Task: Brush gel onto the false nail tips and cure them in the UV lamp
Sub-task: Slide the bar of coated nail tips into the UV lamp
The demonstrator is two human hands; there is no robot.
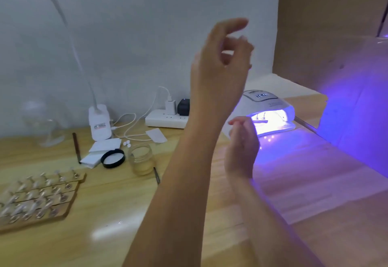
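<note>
Right hand (241,147), fingers straight and empty, sits just before the lit UV lamp (270,111) mouth, nearer than the raised, loosely open left hand (220,65).

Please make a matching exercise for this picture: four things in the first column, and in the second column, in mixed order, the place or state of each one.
Things:
1. UV lamp
2. left hand
3. glass jar
4. wooden boards with nail tips

Place or state:
A. near the table's left edge
B. raised in the air, fingers loosely curled, holding nothing
C. switched on, glowing violet
D. beside a black ring-shaped lid, uncapped

Pairs: 1-C, 2-B, 3-D, 4-A
</note>
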